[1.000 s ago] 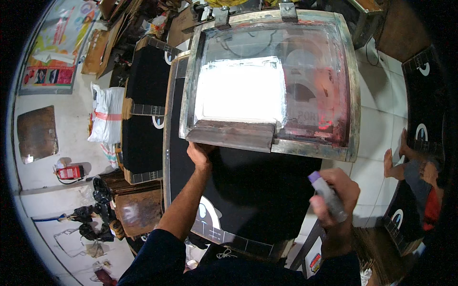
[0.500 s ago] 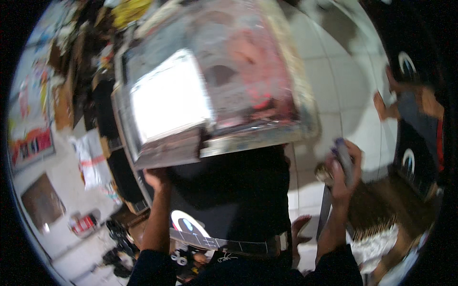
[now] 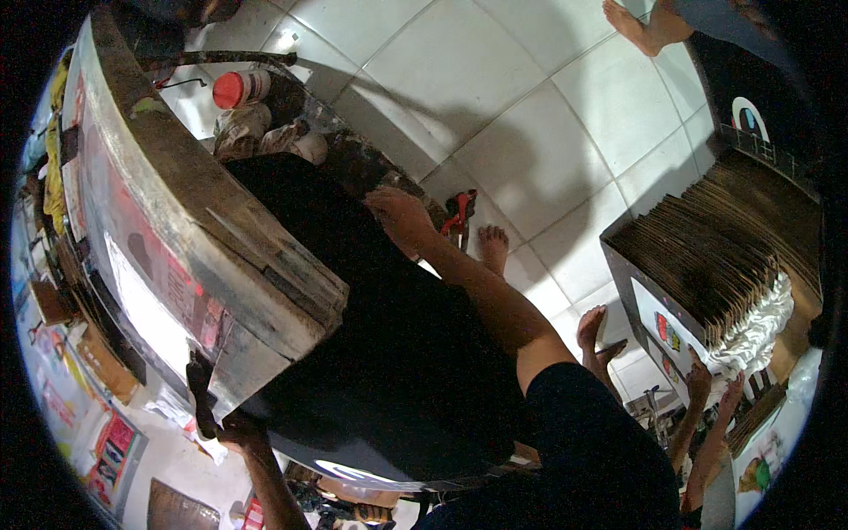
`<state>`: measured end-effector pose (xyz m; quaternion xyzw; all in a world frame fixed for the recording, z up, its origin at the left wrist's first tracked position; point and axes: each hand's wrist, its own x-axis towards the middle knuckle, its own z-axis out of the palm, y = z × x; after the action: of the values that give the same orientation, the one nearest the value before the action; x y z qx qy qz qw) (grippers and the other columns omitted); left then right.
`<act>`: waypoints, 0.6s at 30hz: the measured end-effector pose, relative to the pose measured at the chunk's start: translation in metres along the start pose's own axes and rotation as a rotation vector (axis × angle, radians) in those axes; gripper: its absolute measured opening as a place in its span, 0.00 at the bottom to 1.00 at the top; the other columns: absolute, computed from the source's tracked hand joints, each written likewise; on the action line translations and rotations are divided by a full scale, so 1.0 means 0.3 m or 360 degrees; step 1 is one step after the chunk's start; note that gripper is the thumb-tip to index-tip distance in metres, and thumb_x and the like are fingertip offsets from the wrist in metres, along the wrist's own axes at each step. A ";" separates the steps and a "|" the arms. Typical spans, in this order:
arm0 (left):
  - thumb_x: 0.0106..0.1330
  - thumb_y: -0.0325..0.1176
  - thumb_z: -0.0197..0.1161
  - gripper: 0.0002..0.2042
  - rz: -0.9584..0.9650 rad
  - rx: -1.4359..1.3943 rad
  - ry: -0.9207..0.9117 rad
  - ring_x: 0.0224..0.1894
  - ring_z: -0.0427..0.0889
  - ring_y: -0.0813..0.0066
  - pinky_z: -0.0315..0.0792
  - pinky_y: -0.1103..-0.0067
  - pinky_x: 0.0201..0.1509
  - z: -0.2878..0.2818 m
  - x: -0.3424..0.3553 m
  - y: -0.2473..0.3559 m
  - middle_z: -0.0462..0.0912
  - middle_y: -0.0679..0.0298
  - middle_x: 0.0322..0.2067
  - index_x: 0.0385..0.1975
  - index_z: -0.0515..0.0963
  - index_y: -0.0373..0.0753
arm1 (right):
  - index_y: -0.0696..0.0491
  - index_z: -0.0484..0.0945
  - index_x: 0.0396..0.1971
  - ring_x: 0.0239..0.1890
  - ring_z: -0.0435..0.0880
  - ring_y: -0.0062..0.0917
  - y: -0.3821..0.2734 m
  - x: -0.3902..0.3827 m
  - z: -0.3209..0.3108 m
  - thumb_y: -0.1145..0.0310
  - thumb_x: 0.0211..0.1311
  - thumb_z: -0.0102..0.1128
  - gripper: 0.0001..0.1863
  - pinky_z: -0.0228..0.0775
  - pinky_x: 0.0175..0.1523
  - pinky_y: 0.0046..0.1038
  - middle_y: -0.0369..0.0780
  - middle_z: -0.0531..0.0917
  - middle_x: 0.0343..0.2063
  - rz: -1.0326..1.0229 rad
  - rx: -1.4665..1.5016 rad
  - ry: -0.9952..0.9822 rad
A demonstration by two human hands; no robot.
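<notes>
A screen-printing frame (image 3: 291, 305) with a worn, stained wooden border stands tilted up at the left, over a broad black sheet (image 3: 371, 371). My left hand (image 3: 240, 433) is closed on the frame's near lower corner, beside a dark narrow flap (image 3: 201, 393). The mesh (image 3: 168, 283) carries red and pink stains and a bright white patch. My right arm stretches across the black sheet, and my right hand (image 3: 399, 216) is over its far right edge, by a low cluttered ledge. Its fingers are partly hidden, so what it holds, if anything, does not show.
On the ledge are a red-lidded jar (image 3: 238, 88) and crumpled rags (image 3: 247, 128). A red-handled tool (image 3: 459, 212) lies beside it. A stack of cardboard sheets (image 3: 707, 247) stands at the right, near another person's hands (image 3: 698, 380). Another bare foot (image 3: 645, 31) is on the tiles.
The view has swung right, and the frame now appears steeply tilted at the left. My right hand, earlier raised at the right around a greyish object, now reaches down past the black sheet.
</notes>
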<state>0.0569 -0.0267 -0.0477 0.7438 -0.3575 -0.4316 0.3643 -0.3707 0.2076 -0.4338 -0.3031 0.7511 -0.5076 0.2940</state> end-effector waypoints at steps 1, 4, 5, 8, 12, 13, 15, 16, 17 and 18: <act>0.61 0.65 0.61 0.42 0.0019 -0.0120 -0.0037 0.65 0.75 0.45 0.65 0.47 0.72 0.019 -0.009 0.004 0.77 0.45 0.63 0.62 0.74 0.29 | 0.52 0.83 0.52 0.60 0.81 0.43 0.013 0.017 0.050 0.76 0.56 0.62 0.21 0.73 0.65 0.43 0.47 0.84 0.53 -0.0028 -0.0059 -0.0042; 0.63 0.62 0.59 0.41 0.0069 -0.0252 -0.0143 0.64 0.75 0.44 0.66 0.48 0.72 0.072 -0.033 0.015 0.77 0.45 0.62 0.62 0.74 0.28 | 0.53 0.81 0.54 0.59 0.81 0.44 0.056 0.053 0.182 0.72 0.62 0.59 0.19 0.73 0.63 0.45 0.48 0.84 0.52 0.0079 -0.0332 -0.0387; 0.64 0.61 0.58 0.40 0.0095 -0.0248 -0.0176 0.64 0.75 0.45 0.66 0.49 0.72 0.088 -0.035 0.016 0.77 0.45 0.63 0.62 0.73 0.28 | 0.53 0.80 0.56 0.58 0.82 0.44 0.068 0.055 0.219 0.71 0.65 0.57 0.19 0.73 0.64 0.45 0.48 0.84 0.52 0.0065 -0.0364 -0.0423; 0.67 0.57 0.55 0.36 0.0119 -0.0259 -0.0245 0.65 0.75 0.46 0.65 0.51 0.73 0.113 -0.039 0.004 0.76 0.46 0.63 0.64 0.72 0.29 | 0.54 0.78 0.60 0.58 0.82 0.44 0.081 0.055 0.313 0.67 0.72 0.51 0.20 0.73 0.64 0.46 0.48 0.83 0.54 -0.0009 -0.0329 -0.0342; 0.72 0.51 0.50 0.31 0.0166 -0.0309 -0.0301 0.65 0.75 0.49 0.65 0.53 0.74 0.123 -0.057 -0.029 0.75 0.48 0.64 0.66 0.70 0.31 | 0.55 0.74 0.64 0.57 0.83 0.45 0.147 0.008 0.270 0.61 0.78 0.47 0.22 0.75 0.63 0.45 0.49 0.83 0.56 -0.0023 0.0047 0.0042; 0.74 0.50 0.49 0.30 0.0175 -0.0330 -0.0310 0.65 0.75 0.49 0.65 0.54 0.74 0.125 -0.071 -0.033 0.75 0.48 0.64 0.66 0.70 0.31 | 0.54 0.74 0.65 0.56 0.84 0.46 0.187 -0.010 0.197 0.59 0.78 0.48 0.23 0.76 0.62 0.44 0.49 0.83 0.56 0.0142 0.0147 -0.0039; 0.76 0.47 0.47 0.28 0.0202 -0.0371 -0.0334 0.66 0.74 0.50 0.64 0.55 0.74 0.146 -0.100 -0.047 0.75 0.49 0.65 0.67 0.69 0.32 | 0.54 0.76 0.62 0.56 0.82 0.42 0.221 -0.056 0.019 0.56 0.75 0.55 0.23 0.73 0.64 0.42 0.46 0.83 0.57 0.0262 0.0200 -0.0163; 0.77 0.46 0.46 0.27 0.0273 -0.0281 -0.0324 0.66 0.74 0.51 0.64 0.55 0.75 0.163 -0.115 -0.058 0.74 0.50 0.65 0.67 0.68 0.32 | 0.55 0.79 0.58 0.58 0.80 0.37 0.249 -0.117 -0.099 0.54 0.73 0.60 0.23 0.70 0.67 0.41 0.43 0.82 0.58 -0.0436 -0.0381 0.0065; 0.78 0.44 0.45 0.26 0.0224 -0.0453 -0.0346 0.66 0.74 0.52 0.64 0.56 0.75 0.180 -0.135 -0.064 0.74 0.50 0.65 0.68 0.68 0.33 | 0.47 0.77 0.64 0.49 0.87 0.43 0.248 -0.051 -0.182 0.57 0.74 0.56 0.23 0.78 0.58 0.41 0.49 0.88 0.47 0.0773 0.0504 0.0021; 0.80 0.43 0.44 0.25 0.0272 -0.0370 -0.0304 0.66 0.74 0.52 0.64 0.56 0.75 0.199 -0.153 -0.070 0.74 0.50 0.65 0.68 0.68 0.33 | 0.53 0.82 0.58 0.48 0.87 0.41 0.217 -0.076 -0.311 0.63 0.71 0.57 0.19 0.77 0.58 0.40 0.47 0.89 0.44 0.0651 -0.0251 0.0458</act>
<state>-0.0097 0.0082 -0.0697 0.6191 -0.4000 -0.5064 0.4475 -0.4362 0.2988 -0.4629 -0.0917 0.8680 -0.4154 0.2561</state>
